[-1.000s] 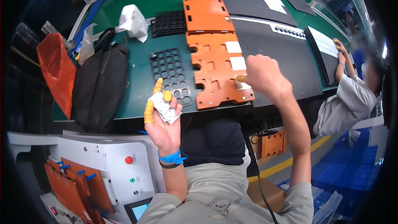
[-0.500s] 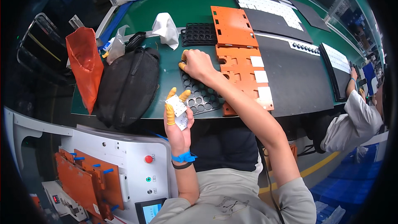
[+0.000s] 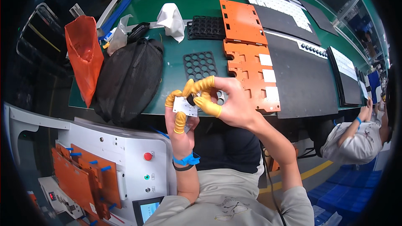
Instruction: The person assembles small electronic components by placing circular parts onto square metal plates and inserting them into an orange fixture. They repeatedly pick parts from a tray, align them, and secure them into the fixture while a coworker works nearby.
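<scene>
My left hand, with yellow finger cots, is closed on small white plates with holes; at least two show, one below the other. My right hand, also in yellow finger cots, pinches a small round black part at the upper right corner of the top plate. Fingers partly cover where part and plate meet. Behind my hands lies a black tray with rows of round pockets, its near end hidden by my right hand.
Right of the tray, an orange fixture with its hinged cover folded back holds several white plates. A black mesh bag and an orange bag stand left. A white machine is at lower left. A co-worker sits at far right.
My right hand has come back from the tray to my left hand, with the black part in its fingers. My left hand has turned the white plates flatter. The co-worker's arms have moved.
</scene>
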Motion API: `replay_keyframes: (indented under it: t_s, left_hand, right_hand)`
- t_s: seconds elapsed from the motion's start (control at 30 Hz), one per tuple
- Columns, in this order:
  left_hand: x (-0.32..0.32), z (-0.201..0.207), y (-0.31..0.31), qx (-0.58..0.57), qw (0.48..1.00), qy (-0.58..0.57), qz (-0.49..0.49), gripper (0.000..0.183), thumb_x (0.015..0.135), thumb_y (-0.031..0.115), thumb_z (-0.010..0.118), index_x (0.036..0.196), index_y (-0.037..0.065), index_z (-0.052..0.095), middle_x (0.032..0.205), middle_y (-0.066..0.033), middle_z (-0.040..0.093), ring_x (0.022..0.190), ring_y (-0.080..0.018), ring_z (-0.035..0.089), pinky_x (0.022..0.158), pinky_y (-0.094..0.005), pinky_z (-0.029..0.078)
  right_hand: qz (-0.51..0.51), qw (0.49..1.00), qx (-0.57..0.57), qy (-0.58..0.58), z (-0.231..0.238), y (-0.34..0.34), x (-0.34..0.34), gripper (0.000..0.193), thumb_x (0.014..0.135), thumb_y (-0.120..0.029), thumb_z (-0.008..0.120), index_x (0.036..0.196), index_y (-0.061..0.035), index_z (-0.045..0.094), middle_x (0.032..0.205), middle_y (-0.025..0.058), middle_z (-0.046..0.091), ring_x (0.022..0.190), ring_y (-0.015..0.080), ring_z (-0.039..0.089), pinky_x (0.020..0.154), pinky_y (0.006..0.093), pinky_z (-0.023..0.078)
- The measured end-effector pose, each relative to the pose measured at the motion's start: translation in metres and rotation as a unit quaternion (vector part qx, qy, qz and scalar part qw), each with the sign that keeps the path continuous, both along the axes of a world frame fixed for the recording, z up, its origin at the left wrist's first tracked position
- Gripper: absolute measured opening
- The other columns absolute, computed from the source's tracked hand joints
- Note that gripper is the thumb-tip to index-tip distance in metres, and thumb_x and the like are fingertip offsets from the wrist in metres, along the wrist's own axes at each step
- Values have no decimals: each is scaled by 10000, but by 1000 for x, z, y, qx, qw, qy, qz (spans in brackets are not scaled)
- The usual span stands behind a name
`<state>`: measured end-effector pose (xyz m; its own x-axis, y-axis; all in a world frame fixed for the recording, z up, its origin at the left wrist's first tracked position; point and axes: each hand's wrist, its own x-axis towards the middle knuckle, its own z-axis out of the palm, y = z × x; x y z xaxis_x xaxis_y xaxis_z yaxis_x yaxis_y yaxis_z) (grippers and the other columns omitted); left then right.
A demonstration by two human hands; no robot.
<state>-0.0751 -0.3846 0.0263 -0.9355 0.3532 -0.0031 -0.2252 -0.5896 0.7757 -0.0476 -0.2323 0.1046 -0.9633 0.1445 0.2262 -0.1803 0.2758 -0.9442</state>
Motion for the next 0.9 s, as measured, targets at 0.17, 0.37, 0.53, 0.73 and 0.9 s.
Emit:
replay_keyframes:
  t_s: [0.17,0.37,0.53,0.73,0.9]
  left_hand:
    - [7,19,10,-21,995,99,-2,524,967,406,595,1352,84,448,1411,-165,533,864,-51,579,560,-140,390]
    - [12,13,16,-23,990,135,-9,597,923,406,673,1355,74,429,1451,-220,486,950,-65,603,604,-140,438]
    - [15,9,22,-47,984,170,-15,683,884,458,724,1346,54,426,1455,-229,484,855,-53,577,602,-141,427]
    - [24,15,24,-51,985,153,-58,717,884,478,721,1363,43,413,1414,-210,524,819,-54,565,606,-142,412]
    - [26,7,21,-28,982,145,-117,732,906,303,743,1420,23,302,1484,-215,459,1268,-232,530,1047,-343,412]
  right_hand:
    - [12,999,40,-12,-8,16,11,249,828,-162,765,1001,11,721,676,33,609,576,75,474,530,255,386]
    - [38,997,67,-15,2,24,25,245,831,-147,774,1038,-24,727,735,27,648,608,96,507,576,266,428]
    - [48,995,82,15,-4,32,36,290,830,-115,777,1102,-27,724,785,56,675,644,120,542,606,289,449]
    - [64,998,12,25,-13,43,50,333,826,-98,775,1150,-36,728,870,90,700,709,186,608,664,313,473]
    - [56,998,38,18,-16,48,58,345,829,-73,761,1170,-43,722,869,110,691,736,214,630,683,325,486]
